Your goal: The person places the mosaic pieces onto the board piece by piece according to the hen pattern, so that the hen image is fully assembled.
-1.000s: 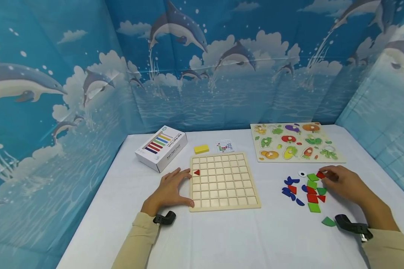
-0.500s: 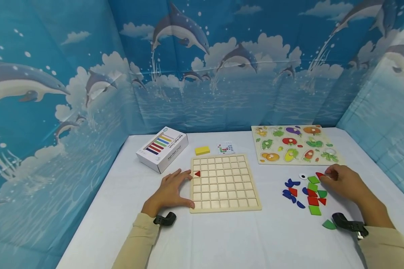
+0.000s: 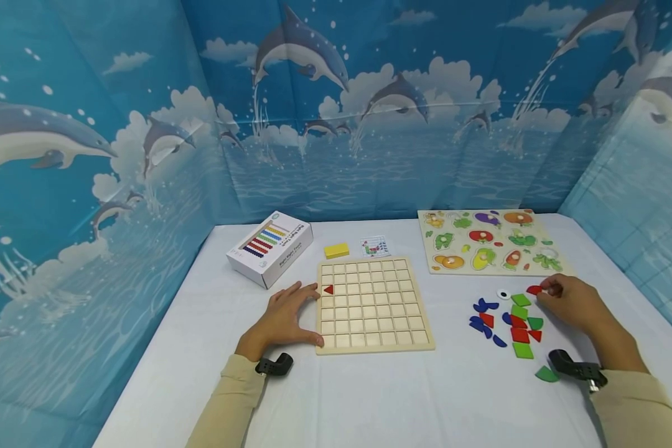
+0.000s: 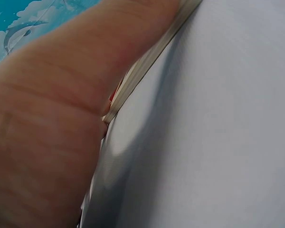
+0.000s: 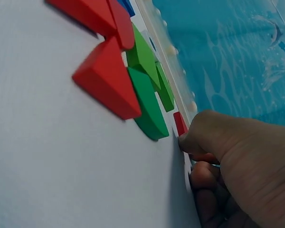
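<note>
Red piece (image 3: pixel 534 289) pinched at far edge of loose pile (image 3: pixel 511 320) by right hand (image 3: pixel 568 305); weak fingertip grip could drop it. Left hand (image 3: pixel 284 317), fingers spread flat, steadies wooden grid board (image 3: pixel 373 303); letting go risks board sliding on white tablecloth (image 3: pixel 369 398).

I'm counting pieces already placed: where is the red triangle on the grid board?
In the head view, the red triangle sits in the grid board's leftmost column, third row from the far edge, just right of the left hand's fingertips.
</note>
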`<action>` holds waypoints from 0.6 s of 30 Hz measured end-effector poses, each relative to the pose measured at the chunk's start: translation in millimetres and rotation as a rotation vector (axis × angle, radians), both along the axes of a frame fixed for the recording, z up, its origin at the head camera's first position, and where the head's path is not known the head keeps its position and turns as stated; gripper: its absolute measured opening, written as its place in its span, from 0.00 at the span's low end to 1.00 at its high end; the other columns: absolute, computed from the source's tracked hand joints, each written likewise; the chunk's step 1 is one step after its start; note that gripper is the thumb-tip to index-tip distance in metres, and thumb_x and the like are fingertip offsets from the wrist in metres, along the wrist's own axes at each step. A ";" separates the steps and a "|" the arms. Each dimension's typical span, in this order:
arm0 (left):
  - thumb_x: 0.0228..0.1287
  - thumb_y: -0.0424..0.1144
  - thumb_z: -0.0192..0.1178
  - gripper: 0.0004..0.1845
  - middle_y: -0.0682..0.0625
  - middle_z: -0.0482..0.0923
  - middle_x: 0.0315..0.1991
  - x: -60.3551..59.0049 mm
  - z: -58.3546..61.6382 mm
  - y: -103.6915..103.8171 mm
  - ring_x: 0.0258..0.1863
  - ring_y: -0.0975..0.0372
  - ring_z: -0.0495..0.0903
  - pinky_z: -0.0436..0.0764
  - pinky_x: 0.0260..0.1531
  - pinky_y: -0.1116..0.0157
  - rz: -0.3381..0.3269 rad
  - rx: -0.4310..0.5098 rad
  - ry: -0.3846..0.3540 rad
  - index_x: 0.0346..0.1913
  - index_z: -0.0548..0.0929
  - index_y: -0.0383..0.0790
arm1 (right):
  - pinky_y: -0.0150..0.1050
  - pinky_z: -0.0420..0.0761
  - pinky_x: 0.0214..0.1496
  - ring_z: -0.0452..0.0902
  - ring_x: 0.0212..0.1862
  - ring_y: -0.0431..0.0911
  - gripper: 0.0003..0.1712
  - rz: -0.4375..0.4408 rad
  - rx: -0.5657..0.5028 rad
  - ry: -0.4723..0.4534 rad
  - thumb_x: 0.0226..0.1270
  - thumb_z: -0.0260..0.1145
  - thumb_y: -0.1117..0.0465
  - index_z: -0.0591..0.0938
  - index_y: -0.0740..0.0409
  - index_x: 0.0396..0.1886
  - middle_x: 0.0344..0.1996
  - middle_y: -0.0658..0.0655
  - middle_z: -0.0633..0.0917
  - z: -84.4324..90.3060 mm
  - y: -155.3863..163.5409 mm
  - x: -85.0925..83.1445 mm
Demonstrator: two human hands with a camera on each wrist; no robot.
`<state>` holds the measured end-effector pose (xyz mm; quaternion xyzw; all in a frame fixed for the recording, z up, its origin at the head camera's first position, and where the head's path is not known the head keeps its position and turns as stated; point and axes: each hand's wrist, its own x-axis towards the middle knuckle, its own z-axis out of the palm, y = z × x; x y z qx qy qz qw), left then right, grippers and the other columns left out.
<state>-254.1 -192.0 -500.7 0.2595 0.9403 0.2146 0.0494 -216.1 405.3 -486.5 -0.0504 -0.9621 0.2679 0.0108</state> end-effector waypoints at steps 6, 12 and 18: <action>0.34 0.78 0.72 0.55 0.56 0.58 0.78 0.3 0.8 0.1 0.79 0.51 0.47 0.47 0.72 0.43 0.001 0.006 -0.003 0.69 0.72 0.55 | 0.45 0.79 0.37 0.71 0.39 0.59 0.21 0.002 0.009 -0.021 0.62 0.72 0.63 0.76 0.74 0.46 0.32 0.62 0.78 2.4 0.3 -0.7; 0.35 0.77 0.73 0.55 0.55 0.58 0.78 1.2 0.8 -0.1 0.79 0.51 0.47 0.48 0.72 0.43 0.004 0.006 0.007 0.68 0.72 0.54 | 0.47 0.79 0.37 0.72 0.38 0.59 0.21 0.005 0.032 -0.022 0.61 0.73 0.62 0.77 0.74 0.44 0.31 0.62 0.79 3.4 -0.5 -1.3; 0.34 0.78 0.72 0.56 0.56 0.58 0.78 0.8 0.4 0.7 0.79 0.51 0.47 0.47 0.72 0.43 0.007 0.014 0.002 0.68 0.72 0.54 | 0.44 0.78 0.32 0.72 0.36 0.58 0.23 -0.002 0.072 -0.021 0.58 0.76 0.58 0.77 0.72 0.40 0.28 0.60 0.78 5.1 0.1 -2.5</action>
